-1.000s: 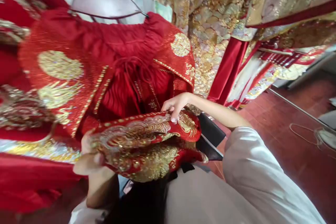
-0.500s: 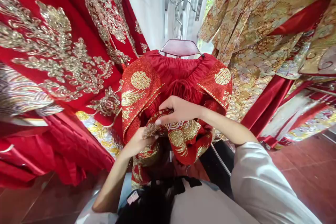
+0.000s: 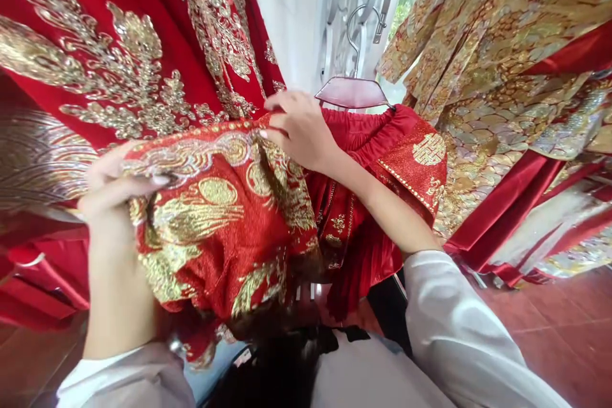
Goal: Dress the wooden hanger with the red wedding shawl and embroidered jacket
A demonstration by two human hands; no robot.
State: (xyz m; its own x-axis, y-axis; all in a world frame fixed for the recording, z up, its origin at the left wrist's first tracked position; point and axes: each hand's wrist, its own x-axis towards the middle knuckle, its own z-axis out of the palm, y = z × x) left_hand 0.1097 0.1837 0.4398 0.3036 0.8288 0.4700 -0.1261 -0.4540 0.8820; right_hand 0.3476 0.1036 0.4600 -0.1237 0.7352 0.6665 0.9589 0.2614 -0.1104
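A red embroidered jacket (image 3: 205, 229) with gold motifs and a pale wavy border is stretched out to the left. My left hand (image 3: 115, 191) is closed on its far left edge, thumb over the border. At the border's other end, near the hanger, my right hand (image 3: 299, 131) pinches the cloth with bent fingers. The clear hanger (image 3: 354, 92) carries a gathered red skirt (image 3: 363, 131) with pleats below. Another part of the jacket, with a gold round emblem, lies over the hanger's right side. My right forearm hides part of the skirt.
A large red gown (image 3: 176, 32) with silver-gold beadwork hangs close on the left. Gold patterned robes (image 3: 492, 64) hang at the right. Behind the hanger stands a white door (image 3: 291, 13) with metalwork. Red tiles (image 3: 564, 325) cover the floor.
My left hand has pulled the jacket's edge far left and spread it out. My right hand has moved up to the hanger's left side. The view has shifted slightly.
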